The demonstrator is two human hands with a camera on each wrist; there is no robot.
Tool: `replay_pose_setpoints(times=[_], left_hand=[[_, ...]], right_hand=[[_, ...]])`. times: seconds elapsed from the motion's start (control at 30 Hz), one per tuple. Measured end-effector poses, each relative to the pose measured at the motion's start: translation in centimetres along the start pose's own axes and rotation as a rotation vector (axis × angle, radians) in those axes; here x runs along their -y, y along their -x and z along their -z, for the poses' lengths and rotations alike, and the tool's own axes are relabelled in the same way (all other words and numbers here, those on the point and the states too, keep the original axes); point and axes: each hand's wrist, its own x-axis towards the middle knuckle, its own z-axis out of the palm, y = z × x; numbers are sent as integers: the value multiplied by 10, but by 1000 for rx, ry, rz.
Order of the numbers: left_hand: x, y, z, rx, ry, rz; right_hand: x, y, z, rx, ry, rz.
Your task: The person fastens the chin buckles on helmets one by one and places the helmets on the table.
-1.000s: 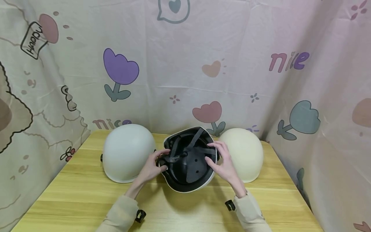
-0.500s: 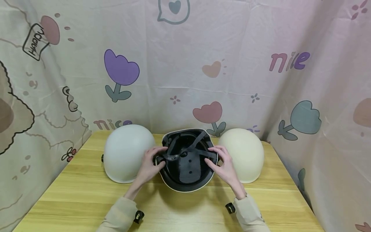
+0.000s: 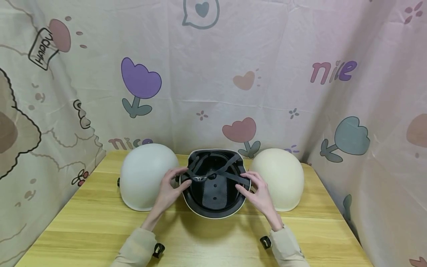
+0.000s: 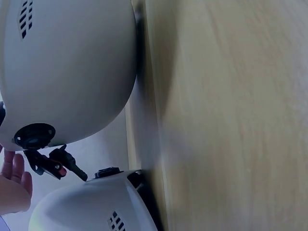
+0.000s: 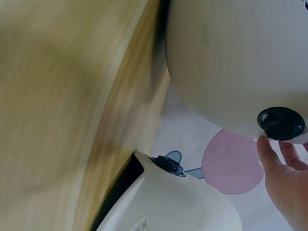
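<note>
Centrally, middle helmet (image 3: 215, 202): between the left helmet and right helmet, hollow side facing the head camera; hard smooth shell, pale rim; contact with the table cannot be told.
Left hand (image 3: 169, 190): grips the middle helmet's left edge, thumb at the rim; some fingers hidden.
Right hand (image 3: 259, 192): grips the opposite edge, thumb inside the rim; some fingers hidden.
Left helmet (image 3: 148, 178): pale grey dome, matte, opening down on the table.
Right helmet (image 3: 279, 180): cream dome, plain and rounded, opening down.
Knobs: round, black, glossy; one on the middle helmet's side (image 5: 280, 123).
Vents (image 4: 25, 19): slanted slots in the middle helmet's shell.
Middle helmet contents: black padded lining, crossed woven straps (image 3: 230, 163), buckle (image 3: 200, 178).
Table (image 3: 83, 226): yellowish wood grain.
Cloth (image 3: 200, 74): creased, printed with tulips and hearts.
Writing: "Happy" and "nice" on the cloth; small sticker (image 5: 141, 224) on the right helmet, unreadable.
Sleeves (image 3: 138, 246): beige fabric.
</note>
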Motion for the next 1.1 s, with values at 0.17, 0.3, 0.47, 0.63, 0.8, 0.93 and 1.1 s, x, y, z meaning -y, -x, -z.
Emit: replay_pose_setpoints(times=[0.17,0.3,0.47,0.63,0.8,0.93,1.1], left_hand=[[1,1,1,-20,7,-2],[3,1,2,-28,3,3],[3,2,5,-28,17,6],[7,3,8,2,59,1],[9,4,12,31,112,-17],[11,4,12,46,129,-32],[12,4,13,60,154,-37]], right_hand=[[-2,0,-1,3,-11,-24],[-9,-1,-3,4,-18,-29],[-31,-3,-4,19,-12,-24],[-45,-4,-4,31,-25,-3],[-43,-4,-1,40,42,20],[-37,-8,3,48,114,56],[-23,-23,9,108,186,156]])
